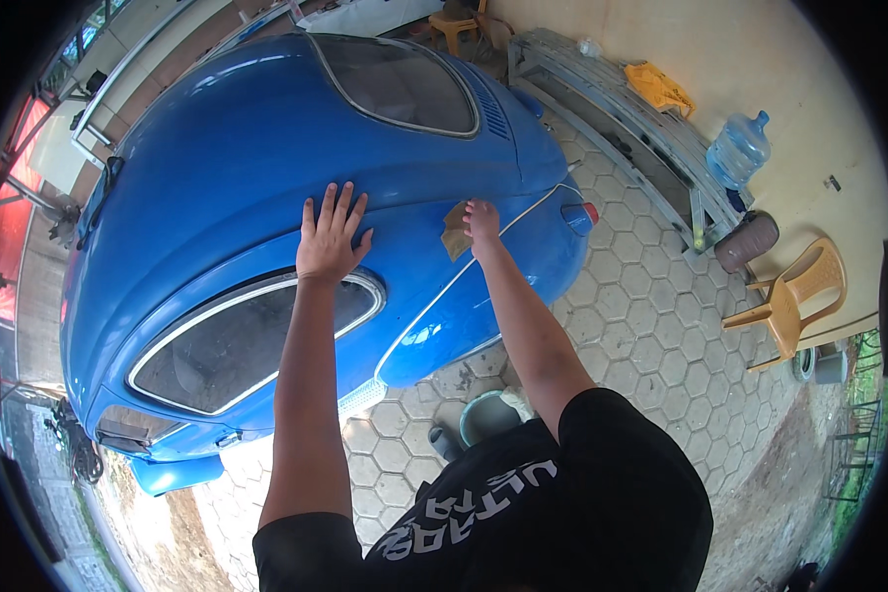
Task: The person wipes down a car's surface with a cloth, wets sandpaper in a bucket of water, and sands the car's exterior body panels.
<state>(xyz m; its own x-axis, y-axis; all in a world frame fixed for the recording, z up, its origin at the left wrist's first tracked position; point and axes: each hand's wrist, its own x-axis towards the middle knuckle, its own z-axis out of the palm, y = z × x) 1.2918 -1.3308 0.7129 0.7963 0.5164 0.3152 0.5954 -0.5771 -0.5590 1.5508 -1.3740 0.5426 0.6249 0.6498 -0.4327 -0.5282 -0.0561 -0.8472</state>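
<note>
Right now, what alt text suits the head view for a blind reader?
A person's right hand holds a tan sheet against a rounded blue car, the left hand spread on it. An orange chair stands on paving to the right.

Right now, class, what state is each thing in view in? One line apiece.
Left hand: flat on the car, fingers spread
Right hand: closed on the brown sheet
Brown sheet: bent, against the car
Side window: closed
Rear window: closed
Jug: upright, contents unclear
Chair: upright
Basin: upright, contents unclear
Bag: crumpled
</note>
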